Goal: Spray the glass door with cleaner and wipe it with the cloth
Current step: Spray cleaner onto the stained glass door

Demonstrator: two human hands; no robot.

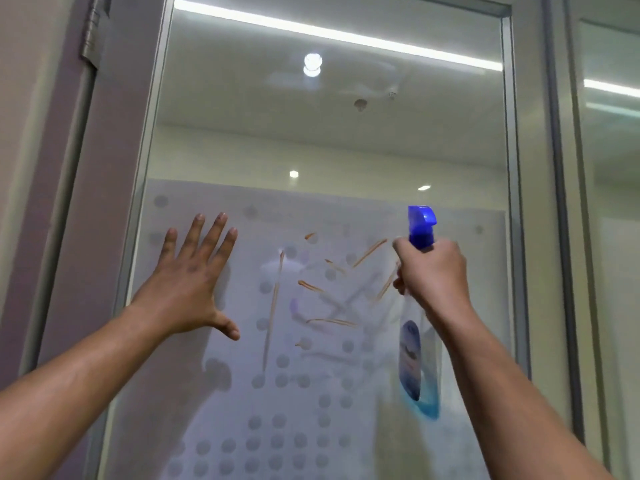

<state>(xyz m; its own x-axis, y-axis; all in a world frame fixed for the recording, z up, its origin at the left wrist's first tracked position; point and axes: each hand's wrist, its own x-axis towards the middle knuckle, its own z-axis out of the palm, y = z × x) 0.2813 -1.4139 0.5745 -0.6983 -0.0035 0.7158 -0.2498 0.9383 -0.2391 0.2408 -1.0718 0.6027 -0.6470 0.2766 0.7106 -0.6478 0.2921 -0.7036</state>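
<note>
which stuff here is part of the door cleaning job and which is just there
Job: spray bottle in right hand; glass door; brown smears; left hand spread against the glass.
Just there: hinge, side glass panel.
No cloth in view.

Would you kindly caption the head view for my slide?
Left hand flat on the streaked glass door; right hand aims a blue-nozzled spray bottle.

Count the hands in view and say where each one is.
2. The left hand is spread open against the glass door, left of the brown smears. The right hand grips the spray bottle at the right.
</note>
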